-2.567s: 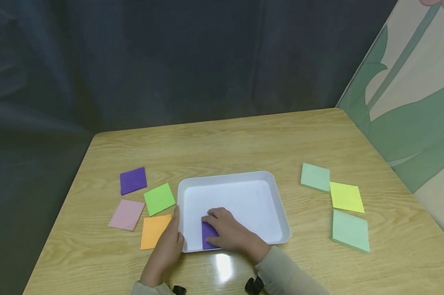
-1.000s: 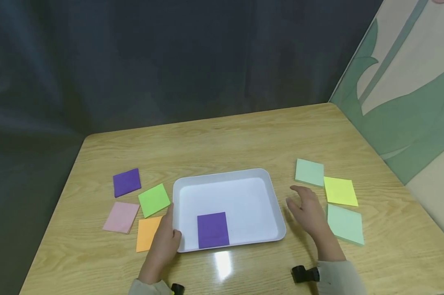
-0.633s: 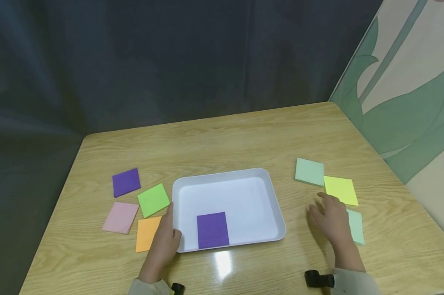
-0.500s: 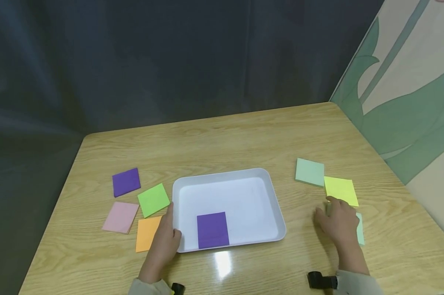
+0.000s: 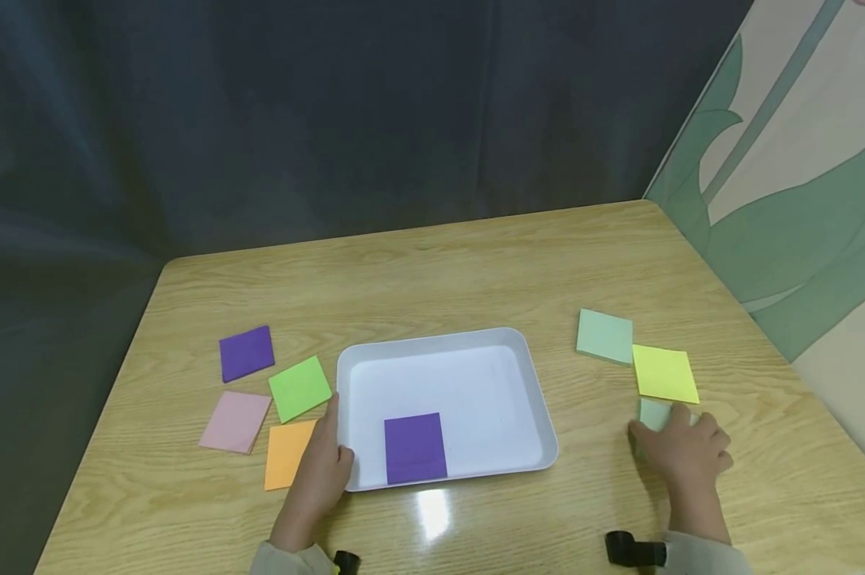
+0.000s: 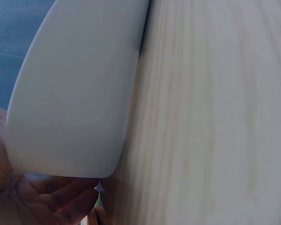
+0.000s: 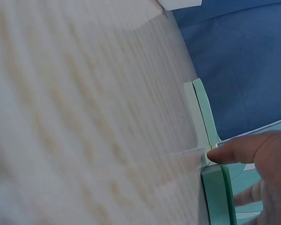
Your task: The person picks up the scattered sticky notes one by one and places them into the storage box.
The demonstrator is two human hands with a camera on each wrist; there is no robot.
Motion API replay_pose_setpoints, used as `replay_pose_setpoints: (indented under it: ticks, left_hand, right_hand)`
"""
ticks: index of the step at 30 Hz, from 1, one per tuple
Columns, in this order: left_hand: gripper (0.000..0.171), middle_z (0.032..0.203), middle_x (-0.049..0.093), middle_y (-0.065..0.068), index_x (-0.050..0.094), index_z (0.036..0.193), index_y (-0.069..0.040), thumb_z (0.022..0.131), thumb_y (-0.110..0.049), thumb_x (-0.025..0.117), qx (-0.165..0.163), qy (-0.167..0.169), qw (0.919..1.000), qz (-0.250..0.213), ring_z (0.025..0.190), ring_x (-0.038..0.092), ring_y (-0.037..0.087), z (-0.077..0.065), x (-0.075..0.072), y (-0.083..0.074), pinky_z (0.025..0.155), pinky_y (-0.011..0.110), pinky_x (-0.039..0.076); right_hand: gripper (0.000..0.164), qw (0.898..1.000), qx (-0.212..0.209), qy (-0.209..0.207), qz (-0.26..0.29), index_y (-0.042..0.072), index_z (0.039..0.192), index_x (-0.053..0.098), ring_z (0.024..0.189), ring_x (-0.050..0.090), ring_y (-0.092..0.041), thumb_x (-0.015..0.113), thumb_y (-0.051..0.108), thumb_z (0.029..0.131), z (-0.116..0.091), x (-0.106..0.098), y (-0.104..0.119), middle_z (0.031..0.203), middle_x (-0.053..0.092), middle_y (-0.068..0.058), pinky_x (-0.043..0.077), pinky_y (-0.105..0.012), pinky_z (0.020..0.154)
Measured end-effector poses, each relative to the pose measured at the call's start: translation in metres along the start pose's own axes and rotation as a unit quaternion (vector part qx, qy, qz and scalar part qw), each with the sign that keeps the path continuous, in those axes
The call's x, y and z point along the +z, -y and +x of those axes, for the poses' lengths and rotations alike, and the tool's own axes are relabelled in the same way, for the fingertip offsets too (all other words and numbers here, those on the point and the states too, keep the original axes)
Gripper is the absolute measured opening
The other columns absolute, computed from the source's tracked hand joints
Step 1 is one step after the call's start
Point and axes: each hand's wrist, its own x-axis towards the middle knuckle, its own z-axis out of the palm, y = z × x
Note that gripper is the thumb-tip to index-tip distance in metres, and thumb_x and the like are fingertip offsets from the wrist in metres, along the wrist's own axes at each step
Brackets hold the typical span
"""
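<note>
A shallow white tray [image 5: 486, 395] lies on the table, with one purple sticky note pad [image 5: 414, 449] flat inside by its near edge. My left hand [image 5: 320, 459] holds the tray's near left corner, thumb at the rim and fingers along the outer wall [image 6: 75, 93]. At the right, my right hand [image 5: 684, 449] is over the near mint sticky note pad [image 5: 653, 414] and covers most of it. The right wrist view has the thumb near a corner of that pad [image 7: 218, 194], the other fingers spread beyond it.
Right of the tray lie a yellow pad [image 5: 665, 374] and another mint pad [image 5: 605, 335]. On the left are purple [image 5: 247, 354], green [image 5: 300, 389], pink [image 5: 236, 422] and orange [image 5: 287, 454] pads. A dark curtain [image 5: 403, 120] hangs behind the table.
My right hand has let go of the purple pad in the tray and moved right, to over the near mint pad; its fingers have spread lately. The left hand stays at the tray.
</note>
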Motion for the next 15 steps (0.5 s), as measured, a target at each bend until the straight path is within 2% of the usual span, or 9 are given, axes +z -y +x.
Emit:
replay_pose_setpoints:
  ticks: [7,15]
  left_hand:
    - [0.068,0.135,0.026,0.033,0.006,0.137,0.001,0.076,0.006,0.038,0.0,-0.001,1.0,-0.002,0.121,0.028,0.039,0.0001,0.0006,0.0003,0.099,0.055,0.028]
    - [0.069,0.136,0.025,0.032,0.005,0.137,-0.001,0.077,0.006,0.037,0.004,0.0,0.9999,-0.011,0.122,0.026,0.038,0.0003,0.0009,0.0002,0.099,0.055,0.027]
  right_hand:
    - [0.086,0.998,0.053,0.015,0.007,-0.02,0.118,0.011,0.097,0.019,-0.062,0.049,0.047,0.08,0.004,0.0003,0.0013,0.1,0.019,-0.048,0.02,-0.075,0.083]
    - [0.078,0.998,0.057,0.004,-0.003,-0.023,0.112,0.018,0.092,0.024,-0.058,0.052,0.039,0.078,0.0052,-0.0022,0.0028,0.092,0.024,-0.044,0.028,-0.07,0.08]
